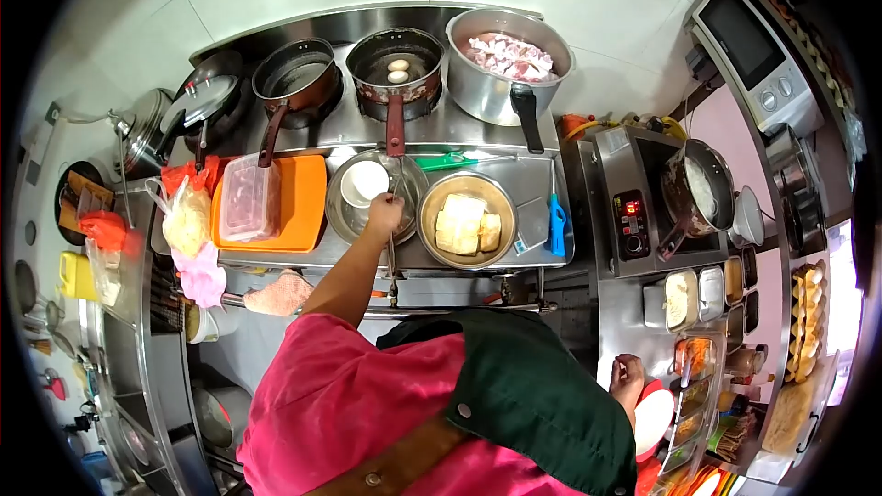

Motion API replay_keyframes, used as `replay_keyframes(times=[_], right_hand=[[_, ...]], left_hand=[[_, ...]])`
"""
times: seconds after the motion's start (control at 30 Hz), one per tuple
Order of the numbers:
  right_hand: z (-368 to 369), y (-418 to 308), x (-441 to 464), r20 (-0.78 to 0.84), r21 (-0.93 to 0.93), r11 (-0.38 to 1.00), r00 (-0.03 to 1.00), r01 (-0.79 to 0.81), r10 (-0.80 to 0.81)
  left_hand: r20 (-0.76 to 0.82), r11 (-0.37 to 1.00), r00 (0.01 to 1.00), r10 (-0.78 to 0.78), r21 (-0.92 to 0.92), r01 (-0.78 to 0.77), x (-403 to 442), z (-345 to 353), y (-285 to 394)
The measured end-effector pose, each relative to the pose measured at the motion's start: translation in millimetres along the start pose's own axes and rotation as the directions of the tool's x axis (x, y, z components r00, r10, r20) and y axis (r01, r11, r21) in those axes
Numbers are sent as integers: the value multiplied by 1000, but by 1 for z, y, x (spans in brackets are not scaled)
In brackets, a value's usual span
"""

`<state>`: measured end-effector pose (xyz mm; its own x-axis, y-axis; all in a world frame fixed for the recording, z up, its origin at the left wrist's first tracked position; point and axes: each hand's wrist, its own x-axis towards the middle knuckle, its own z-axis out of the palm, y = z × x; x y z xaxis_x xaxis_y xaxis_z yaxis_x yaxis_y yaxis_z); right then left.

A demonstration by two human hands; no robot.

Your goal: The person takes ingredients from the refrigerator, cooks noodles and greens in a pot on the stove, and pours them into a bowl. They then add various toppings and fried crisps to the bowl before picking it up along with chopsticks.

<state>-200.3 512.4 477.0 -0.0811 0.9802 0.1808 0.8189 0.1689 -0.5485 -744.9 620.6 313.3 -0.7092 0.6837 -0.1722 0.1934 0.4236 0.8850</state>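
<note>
My left hand (pixel 385 214) is closed around a thin metal utensil handle (pixel 399 179) at the right side of a wide metal basin (pixel 345 224). Only part of the utensil shows, so its kind is unclear. Inside the basin, close to my fingers, sits a white bowl (pixel 365 183). Just right of that hand is a steel bowl (pixel 425 237) with pale yellow blocks (pixel 462 220) in it. Over by the right counter, my right hand (pixel 627 377) has curled fingers beside a white plate (pixel 653 422); whether anything is in them is hidden.
Behind the basin, a pan (pixel 395 39) holds two eggs beside a large pot (pixel 510 112) of raw meat. An orange tray (pixel 303 193) carries a lidded plastic box (pixel 250 199). A green lighter (pixel 446 162) and a blue-handled tool (pixel 557 230) lie nearby. On the right stands an induction cooker (pixel 632 211).
</note>
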Motion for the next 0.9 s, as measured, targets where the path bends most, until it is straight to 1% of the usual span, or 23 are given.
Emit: replay_keyframes(times=[0.03, 0.07, 0.1, 0.13, 0.17, 0.2, 0.23, 0.27, 0.33, 0.37, 0.4, 0.47, 0.53, 0.6, 0.67, 0.73, 0.8, 0.87, 0.9], right_hand=[[2, 3, 0, 9, 4, 1000, 1000, 16, -16], [4, 5, 0, 18, 9, 999, 999, 31, -31], [4, 4, 0, 19, 9, 1000, 999, 29, -29], [4, 1, 0, 37, 19, 1000, 999, 21, -22], [4, -1, 1, 54, 29, 1000, 998, 12, -14], [5, 2, 0, 52, 30, 1000, 999, 8, -9], [7, 7, -2, 73, 48, 999, 997, -3, -1], [8, 11, -3, 91, 67, 998, 996, -12, 6], [9, 11, -2, 103, 69, 997, 994, -37, 30], [10, 11, -1, 109, 84, 996, 994, -27, 18], [10, 10, 0, 118, 99, 995, 993, -18, 6], [13, 16, -1, 124, 126, 992, 992, -27, 11], [15, 19, 1, 175, 108, 994, 984, -30, 11], [16, 17, 2, 177, 118, 993, 984, -29, 8], [15, 13, 4, 196, 93, 995, 981, -32, 13], [18, 16, 4, 231, 87, 995, 973, -46, 25], [20, 19, 5, 260, 76, 995, 965, -59, 38], [21, 21, 7, 256, 114, 993, 966, -5, -24], [21, 21, 9, 258, 114, 993, 966, -1, -29]], left_hand=[[86, 986, 993, -75, -145, 87, 3, -3, 4], [181, 943, 974, -136, -278, 183, 7, -4, 5], [115, 972, 987, -116, -192, 137, 14, -1, 0], [115, 972, 986, -117, -190, 138, 13, -2, -1], [-14, 1000, 1000, 25, 2, -25, 11, -3, 0], [-109, 963, 976, 191, 212, -165, 9, -3, 3], [-94, 956, 981, 168, 259, -138, 2, -9, 19], [-89, 955, 981, 173, 259, -145, -6, -14, 34], [-170, 934, 973, 157, 347, -90, -16, -18, 56], [-169, 925, 978, 125, 377, -53, -13, -18, 56], [-165, 924, 978, 128, 379, -57, -10, -17, 58], [-249, 936, 961, 124, 350, -30, -5, -17, 60], [-264, 930, 954, 145, 366, -40, 6, -16, 58], [-291, 929, 942, 165, 367, -49, 14, -17, 54], [-300, 941, 941, 154, 336, -47, 17, -19, 53], [-269, 947, 944, 191, 304, -104, 20, -18, 53], [-256, 943, 952, 167, 322, -79, 19, -20, 60], [-349, 946, 930, 117, 325, 3, 14, -24, 72], [-301, 935, 951, 74, 353, 38, 22, -28, 72]])
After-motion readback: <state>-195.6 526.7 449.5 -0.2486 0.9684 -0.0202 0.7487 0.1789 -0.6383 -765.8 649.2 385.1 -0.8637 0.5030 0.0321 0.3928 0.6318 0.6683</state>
